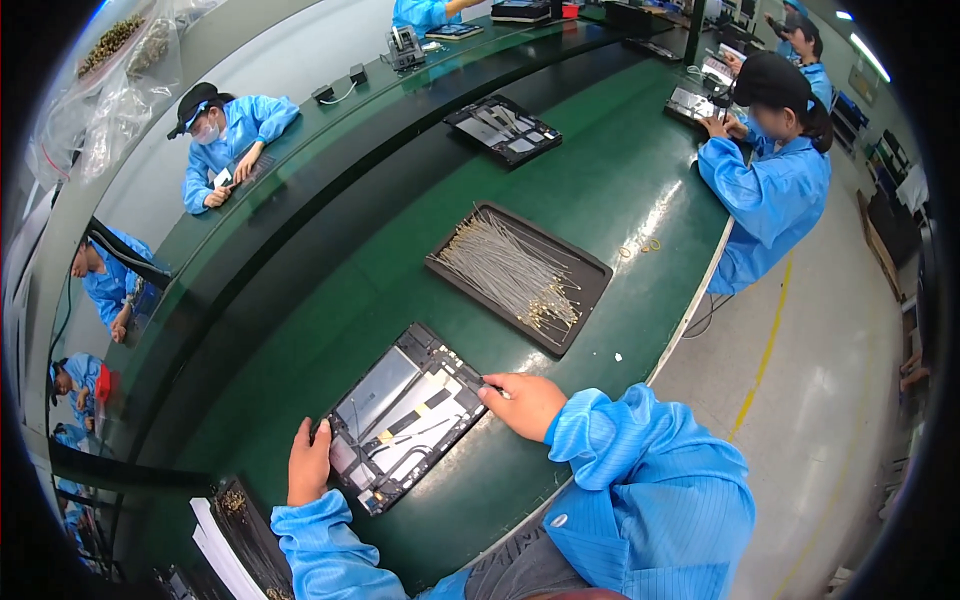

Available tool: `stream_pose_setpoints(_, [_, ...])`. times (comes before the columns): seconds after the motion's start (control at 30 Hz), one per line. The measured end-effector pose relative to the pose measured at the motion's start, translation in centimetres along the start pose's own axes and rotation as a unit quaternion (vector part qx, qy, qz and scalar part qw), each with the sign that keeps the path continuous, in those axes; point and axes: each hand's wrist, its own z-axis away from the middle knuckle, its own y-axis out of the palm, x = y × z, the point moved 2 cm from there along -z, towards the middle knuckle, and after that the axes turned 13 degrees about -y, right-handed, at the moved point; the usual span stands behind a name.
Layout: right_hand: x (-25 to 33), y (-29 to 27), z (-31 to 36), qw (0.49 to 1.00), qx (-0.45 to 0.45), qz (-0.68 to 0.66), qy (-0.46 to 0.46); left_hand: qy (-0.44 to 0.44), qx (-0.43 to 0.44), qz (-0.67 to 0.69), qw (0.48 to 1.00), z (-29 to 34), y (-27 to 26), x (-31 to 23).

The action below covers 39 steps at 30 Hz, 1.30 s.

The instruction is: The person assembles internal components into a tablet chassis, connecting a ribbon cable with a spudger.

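Two hands frame the work, and I read it from the left. My left hand presses flat, fingers curled over the edge of the opened tablet chassis, holding nothing, apparently to brace it on the green bench. The chassis lies at six o'clock, innards up. My right hand meets its right edge, fingers narrowed as if pinching something small; what, I cannot tell. At one o'clock from it, close by for reaching, sits a dark tray of thin wires.
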Motion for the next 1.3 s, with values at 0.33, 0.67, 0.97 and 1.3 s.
stream_pose_setpoints(0.33, [-0.9,-0.4,-0.6,0.998,-0.053,-0.012,0.037,-0.127,0.223,0.246,0.935,4.5,-0.7,1.9])
stream_pose_setpoints(0.67, [-1.0,-0.3,-1.1,0.998,-0.051,-0.021,0.027,-0.212,0.394,0.207,0.870,7.4,0.2,4.9])
stream_pose_setpoints(0.97, [-1.2,0.1,-1.1,0.995,-0.065,-0.038,0.059,-0.142,0.339,0.302,0.879,7.4,0.3,3.8])
stream_pose_setpoints(1.3, [-0.6,-0.1,-1.0,0.996,-0.079,-0.026,0.041,-0.120,0.311,0.281,0.900,5.8,0.1,4.4])
